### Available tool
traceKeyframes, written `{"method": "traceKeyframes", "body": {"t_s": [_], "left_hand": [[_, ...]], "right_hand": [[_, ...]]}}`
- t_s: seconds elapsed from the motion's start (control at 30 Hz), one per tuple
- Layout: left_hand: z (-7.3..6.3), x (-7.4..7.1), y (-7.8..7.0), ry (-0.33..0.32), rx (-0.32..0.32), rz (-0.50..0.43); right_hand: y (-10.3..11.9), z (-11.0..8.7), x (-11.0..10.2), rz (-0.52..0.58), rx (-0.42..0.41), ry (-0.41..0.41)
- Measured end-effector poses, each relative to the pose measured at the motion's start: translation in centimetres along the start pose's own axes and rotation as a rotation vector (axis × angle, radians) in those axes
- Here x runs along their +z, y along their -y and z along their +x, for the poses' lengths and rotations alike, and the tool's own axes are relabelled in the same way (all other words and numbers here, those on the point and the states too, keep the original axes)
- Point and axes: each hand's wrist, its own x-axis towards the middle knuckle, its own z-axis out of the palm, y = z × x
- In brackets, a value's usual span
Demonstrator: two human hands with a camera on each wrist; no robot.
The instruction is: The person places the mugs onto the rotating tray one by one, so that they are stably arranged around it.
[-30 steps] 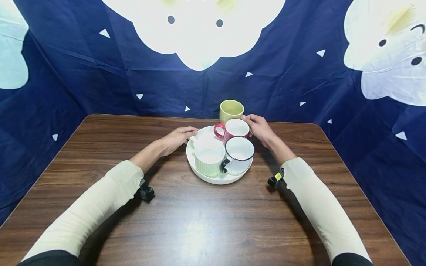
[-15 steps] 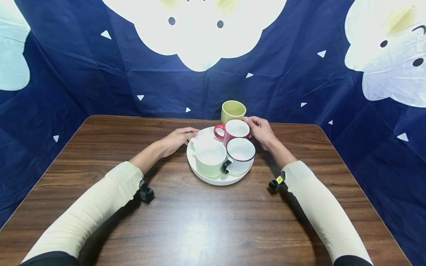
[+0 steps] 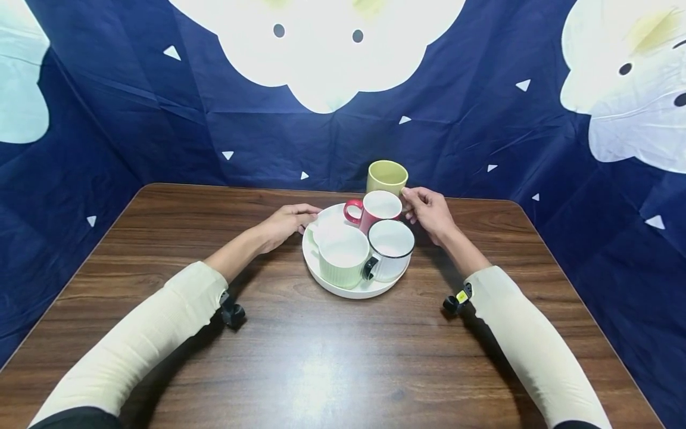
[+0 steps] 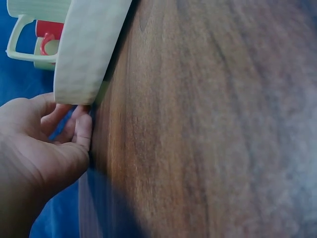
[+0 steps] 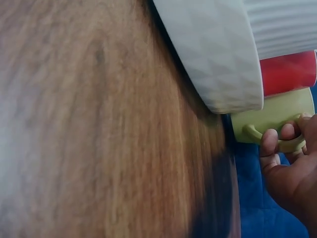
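Note:
In the head view, a round white dish holds a pale green ribbed cup, a white mug with a black rim and handle and a red mug with a white inside. My left hand grips the dish's left edge, its fingers at the rim in the left wrist view. Behind the red mug is a yellow-green mug, its lower part hidden. In the right wrist view my right hand holds this mug by its handle, fingers curled round it.
All of this is near the far edge of a brown wood-grain table. A dark blue cloth with white cloud shapes hangs right behind that edge and along the sides.
My right hand and the yellow-green mug have shifted a little to the right, away from the red mug. My left hand stays at the dish's edge. The head view has shifted slightly.

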Motion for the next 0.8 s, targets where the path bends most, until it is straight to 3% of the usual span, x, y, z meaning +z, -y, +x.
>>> {"method": "traceKeyframes", "body": {"t_s": [0.47, 0.8], "left_hand": [[-0.3, 0.2, -0.1, -0.018, 0.005, -0.026], [-0.8, 0.4, -0.3, 0.006, -0.003, -0.049]], "right_hand": [[-0.2, -0.8, -0.8, -0.02, -0.045, -0.022], [-0.1, -1.8, -1.5, -0.031, -0.051, -0.052]]}}
